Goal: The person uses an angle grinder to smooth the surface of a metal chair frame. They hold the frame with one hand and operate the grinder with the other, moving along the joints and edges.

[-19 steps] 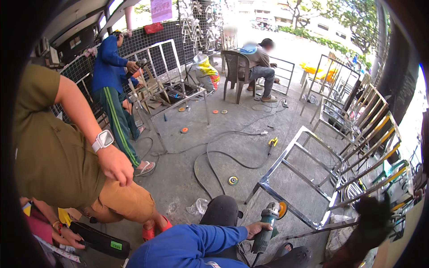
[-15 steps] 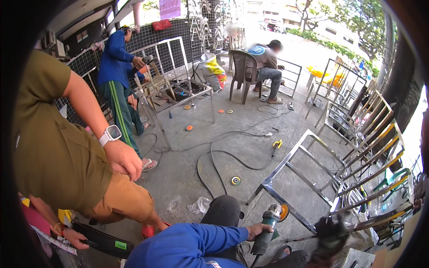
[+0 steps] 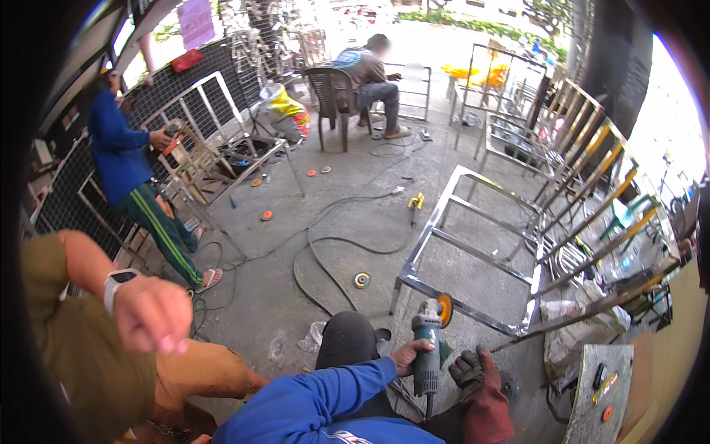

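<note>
Grinder (image 3: 427, 362) held in left hand (image 3: 406, 357); gloved right hand (image 3: 479, 381) just right of grinder, loosely open. Probably readying step; next likely calls for two-handed steadying.

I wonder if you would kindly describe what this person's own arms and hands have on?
The left arm wears a long, plain blue sleeve reaching the wrist; the left hand is ungloved. The right hand wears a dark grey and red work glove.
</note>
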{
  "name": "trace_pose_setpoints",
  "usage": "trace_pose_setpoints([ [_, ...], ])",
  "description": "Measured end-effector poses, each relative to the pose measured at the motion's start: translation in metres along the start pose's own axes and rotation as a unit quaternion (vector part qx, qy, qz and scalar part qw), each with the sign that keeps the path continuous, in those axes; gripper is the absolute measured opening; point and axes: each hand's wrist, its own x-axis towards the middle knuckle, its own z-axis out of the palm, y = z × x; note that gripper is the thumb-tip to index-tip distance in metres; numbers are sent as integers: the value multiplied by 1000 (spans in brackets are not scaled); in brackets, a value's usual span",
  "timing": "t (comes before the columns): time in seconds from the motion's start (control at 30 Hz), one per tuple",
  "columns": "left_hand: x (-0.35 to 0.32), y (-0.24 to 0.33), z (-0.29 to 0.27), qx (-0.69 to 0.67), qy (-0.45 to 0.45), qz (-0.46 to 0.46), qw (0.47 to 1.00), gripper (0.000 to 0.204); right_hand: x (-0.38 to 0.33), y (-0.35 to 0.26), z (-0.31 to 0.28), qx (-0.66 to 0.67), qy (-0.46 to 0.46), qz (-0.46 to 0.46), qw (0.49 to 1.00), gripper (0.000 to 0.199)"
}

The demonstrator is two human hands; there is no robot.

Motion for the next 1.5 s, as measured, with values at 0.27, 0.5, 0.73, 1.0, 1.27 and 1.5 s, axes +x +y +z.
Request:
trace_pose_setpoints([
  [0.27, 1, 3, -9, -73, -47, 12, 996, 55, -22, 18, 9, -42, -144, 49, 987, 64],
  [0.5, 0, 2, -7, -63, -34, 13, 997, 52, 11, 30, 10, -92, -65, 84, 990, 52],
  [0.73, 0, 2, -7, -46, -32, 17, 998, 50, 0, 27, 35, -175, -6, 69, 982, 43],
  [1.0, 0, 3, -8, -37, -56, 6, 998, 50, -24, 16, 63, -247, 1, 46, 968, 33],
  [1.27, -3, 6, -1, -37, -73, 22, 996, 49, -25, 22, 62, -269, -17, 35, 962, 24],
  [1.5, 1, 3, -5, -44, -61, 23, 997, 50, -16, 21, 55, -357, -14, 6, 934, 34],
])
